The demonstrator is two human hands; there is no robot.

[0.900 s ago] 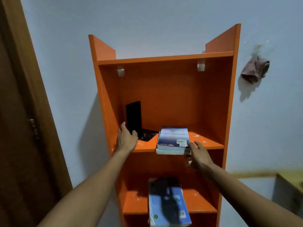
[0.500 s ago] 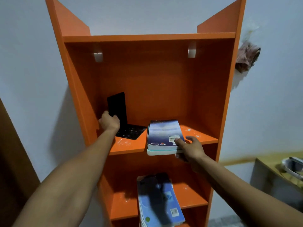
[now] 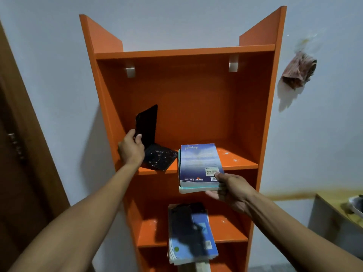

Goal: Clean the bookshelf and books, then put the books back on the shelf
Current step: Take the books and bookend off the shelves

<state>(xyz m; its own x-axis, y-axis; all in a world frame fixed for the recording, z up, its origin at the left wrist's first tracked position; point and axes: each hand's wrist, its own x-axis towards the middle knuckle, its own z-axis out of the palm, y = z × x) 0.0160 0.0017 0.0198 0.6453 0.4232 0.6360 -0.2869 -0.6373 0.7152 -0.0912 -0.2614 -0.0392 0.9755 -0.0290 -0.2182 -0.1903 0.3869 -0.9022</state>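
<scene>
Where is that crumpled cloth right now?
In the head view, the crumpled cloth hangs on the wall at upper right, just beside the orange bookshelf, level with its top compartment and well above the right hand.

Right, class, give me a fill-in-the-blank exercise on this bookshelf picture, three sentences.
1. The left hand grips the upright black ____.
2. The right hand holds a stack of ____ at the shelf edge.
3. A cloth hangs on the ____ right of the bookshelf.

Missing words: bookend; books; wall
</scene>
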